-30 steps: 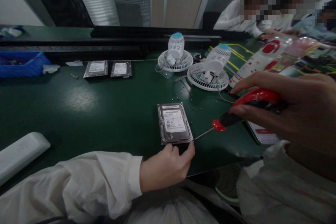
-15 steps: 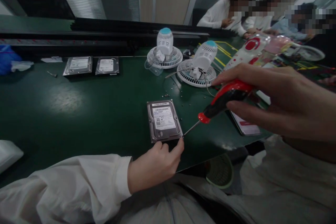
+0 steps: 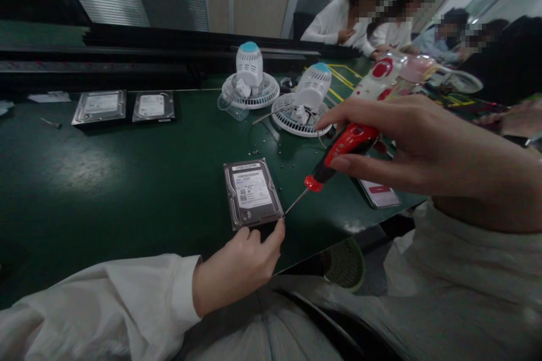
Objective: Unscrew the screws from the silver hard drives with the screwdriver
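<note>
Green table (image 3: 139,192) stretches beneath both hands on my head-camera feed. I have the right hand (image 3: 406,152) wrapped around a red-and-black screwdriver (image 3: 328,161), its tip at the near right corner of a hard drive (image 3: 254,192). That drive lies flat just beyond my left hand (image 3: 241,265), whose fingers bend at its near edge; I cannot tell whether they pinch anything. Past the drive are loose screws (image 3: 254,153), then two white fans (image 3: 249,76).
</note>
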